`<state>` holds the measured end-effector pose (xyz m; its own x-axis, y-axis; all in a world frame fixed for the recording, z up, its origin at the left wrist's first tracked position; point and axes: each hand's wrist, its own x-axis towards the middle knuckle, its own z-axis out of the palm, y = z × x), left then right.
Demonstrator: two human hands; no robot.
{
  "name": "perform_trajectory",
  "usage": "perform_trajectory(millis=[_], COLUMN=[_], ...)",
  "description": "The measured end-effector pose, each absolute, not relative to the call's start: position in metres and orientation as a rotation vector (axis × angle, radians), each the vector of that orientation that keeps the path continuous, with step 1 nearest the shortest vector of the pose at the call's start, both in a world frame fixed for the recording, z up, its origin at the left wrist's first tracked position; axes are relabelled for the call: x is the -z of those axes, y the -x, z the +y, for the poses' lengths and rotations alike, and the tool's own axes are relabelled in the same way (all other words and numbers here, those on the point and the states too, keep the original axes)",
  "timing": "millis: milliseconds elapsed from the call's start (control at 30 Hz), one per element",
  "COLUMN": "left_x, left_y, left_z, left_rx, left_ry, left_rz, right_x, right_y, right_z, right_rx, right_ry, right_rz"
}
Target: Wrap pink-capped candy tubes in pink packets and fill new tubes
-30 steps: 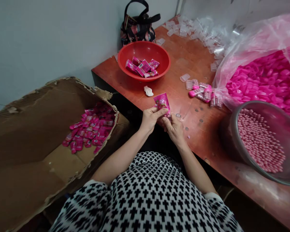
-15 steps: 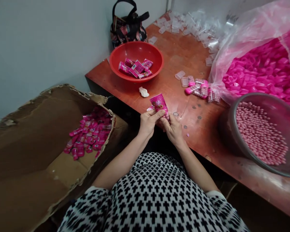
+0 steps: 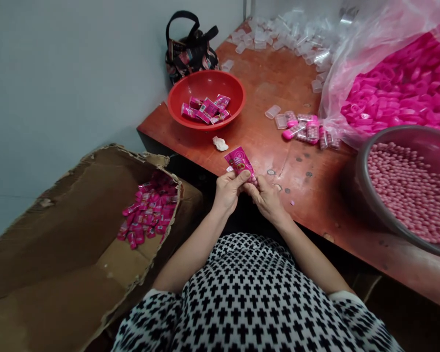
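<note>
My left hand (image 3: 228, 189) and my right hand (image 3: 267, 196) meet at the near edge of the red-brown table (image 3: 271, 146). Together they pinch a small pink printed packet (image 3: 239, 161) that stands up above the fingers. Both hands are closed on its lower part, thumbs on top. What lies under the fingers is hidden.
A red bowl (image 3: 205, 80) with several pink packets sits at the table's back left, a dark handbag (image 3: 190, 46) behind it. A torn cardboard box (image 3: 77, 244) at my left holds many packets. A metal basin of pink beads (image 3: 407, 188), a bag of pink caps (image 3: 399, 83) and clear vials (image 3: 300, 128) lie right.
The hands keep the same grip on the packet. The view has shifted a little, so the table and bowl sit slightly lower and to the right.
</note>
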<state>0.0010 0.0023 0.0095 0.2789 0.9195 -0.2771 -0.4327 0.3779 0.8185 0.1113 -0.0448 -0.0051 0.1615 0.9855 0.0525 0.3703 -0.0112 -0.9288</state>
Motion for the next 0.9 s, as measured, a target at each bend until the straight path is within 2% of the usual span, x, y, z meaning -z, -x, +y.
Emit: perform_trajectory(millis=[67,200,267,467,633,767,900], left_x=[-0.008,-0.007,-0.007,-0.01,-0.014,-0.012,-0.008], left_y=[0.001,0.01,0.014,0.005,-0.002,0.0,0.001], left_z=[0.002,0.004,0.004,-0.002,-0.012,-0.01,-0.001], left_rx=[-0.99,-0.861,-0.817,-0.936,-0.962,-0.966,-1.13], left_ry=[-0.712,-0.803,-0.819,-0.738,-0.696,-0.675,-0.643], left_rz=[0.831,0.743,0.73,0.892,0.893,0.793,0.861], right_x=[0.005,0.005,0.005,0.009,0.01,0.012,0.015], right_y=[-0.111,-0.113,-0.112,-0.112,-0.12,-0.119,-0.113], right_z=[-0.046,-0.047,-0.047,-0.046,-0.045,-0.047,-0.052], right_rx=[-0.9,-1.426,-1.535,-1.155,-1.55,-1.581,-1.591], right_ry=[1.507,1.19,1.105,1.329,1.031,1.004,0.917], right_rz=[-1.335,-1.129,-1.052,-1.174,-1.014,-0.952,-0.844])
